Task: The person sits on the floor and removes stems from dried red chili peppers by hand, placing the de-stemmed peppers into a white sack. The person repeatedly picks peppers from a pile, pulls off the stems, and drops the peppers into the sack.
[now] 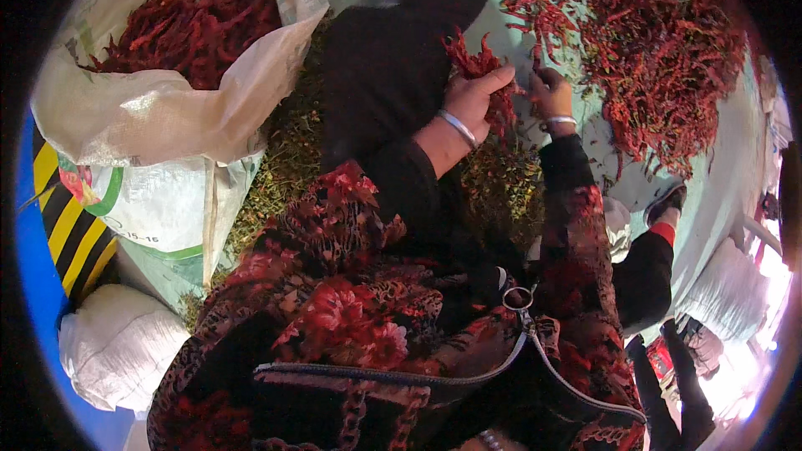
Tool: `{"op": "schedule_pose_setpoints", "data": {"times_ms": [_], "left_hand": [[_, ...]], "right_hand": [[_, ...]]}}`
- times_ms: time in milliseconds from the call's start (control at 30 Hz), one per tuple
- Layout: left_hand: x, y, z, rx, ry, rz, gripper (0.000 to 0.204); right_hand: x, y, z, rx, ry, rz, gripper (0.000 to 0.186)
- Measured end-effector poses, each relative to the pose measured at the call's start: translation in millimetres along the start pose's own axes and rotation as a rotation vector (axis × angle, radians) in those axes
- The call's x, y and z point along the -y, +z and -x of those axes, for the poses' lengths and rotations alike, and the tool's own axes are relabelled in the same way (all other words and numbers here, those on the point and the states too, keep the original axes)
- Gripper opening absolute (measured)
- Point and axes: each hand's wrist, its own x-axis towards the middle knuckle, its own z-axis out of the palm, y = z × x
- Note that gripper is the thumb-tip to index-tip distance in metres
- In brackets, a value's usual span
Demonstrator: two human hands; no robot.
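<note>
Red chilli bunch [474, 60] held right of the white sack [180, 129].
Left hand [473, 100] grasps the bunch; right hand [553, 98], farther from the sack, is curled (its hold cannot be told). Chillies appear dry, judged light and brittle: grip loosely, stem ends.

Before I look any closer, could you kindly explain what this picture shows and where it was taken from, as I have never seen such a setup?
There is no machine here, just a person's two bare hands. The single view comes from a wide fisheye camera on their head, looking down, so edges bend. The left hand holds a bunch of wrinkled red chili peppers. The right hand is close beside it; its grip is unclear. On the pale green sheet, a large heap of red peppers lies to the right. At left, a white woven sack stands open, with more red peppers inside.
</note>
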Motion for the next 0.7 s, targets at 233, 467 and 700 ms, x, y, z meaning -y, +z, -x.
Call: {"op": "schedule_pose_setpoints", "data": {"times_ms": [233,467,700], "left_hand": [[14,5,-2,0.058,-0.09,-0.342,0.018],[25,10,0,0.236,-0.067,-0.287,0.02],[30,23,6,0.237,0.028,-0.505,0.017]], "right_hand": [[92,-67,76,0.148,0.21,-0.423,0.011],[87,-57,87,0.174,0.138,-0.26,0.016],[42,-35,63,0.052,-0.02,0.538,0.02]]}}
